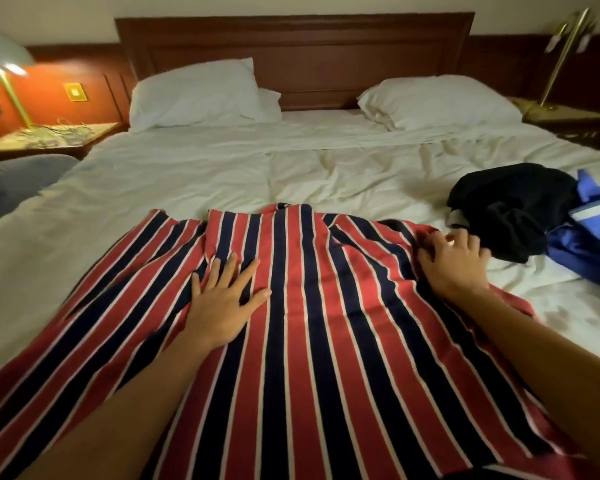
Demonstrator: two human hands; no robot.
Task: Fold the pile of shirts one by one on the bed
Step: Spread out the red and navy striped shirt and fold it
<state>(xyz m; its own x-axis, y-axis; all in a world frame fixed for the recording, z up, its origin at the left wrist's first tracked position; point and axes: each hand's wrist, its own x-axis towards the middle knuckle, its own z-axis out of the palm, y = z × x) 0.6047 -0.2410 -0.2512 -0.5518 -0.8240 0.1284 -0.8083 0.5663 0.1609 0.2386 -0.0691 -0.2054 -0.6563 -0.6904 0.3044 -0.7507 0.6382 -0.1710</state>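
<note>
**Here, striped shirt [326, 341] flat on the bed [187, 174]**

I see it spread near the bed's foot, with the clothes pile [513, 209] at its right. My left hand [222, 299] presses it, fingers straight and spread. My right hand [451, 261] curls at its shoulder edge; gripping or not, I cannot tell.

one shirt [309, 323] lies spread flat on the near part of the bed [187, 174], collar toward the headboard [291, 53]. the left hand [222, 299] rests flat on its middle; the right hand [451, 261] rests on its right shoulder edge. the pile of shirts [513, 209] sits on the bed just right of that hand. two pillows lie against the headboard, a left pillow [194, 91] and a right pillow [437, 102]. a nightstand stands at each side of the bed, the left nightstand [49, 136] and the right nightstand [568, 116], each with a lamp on it.
</note>
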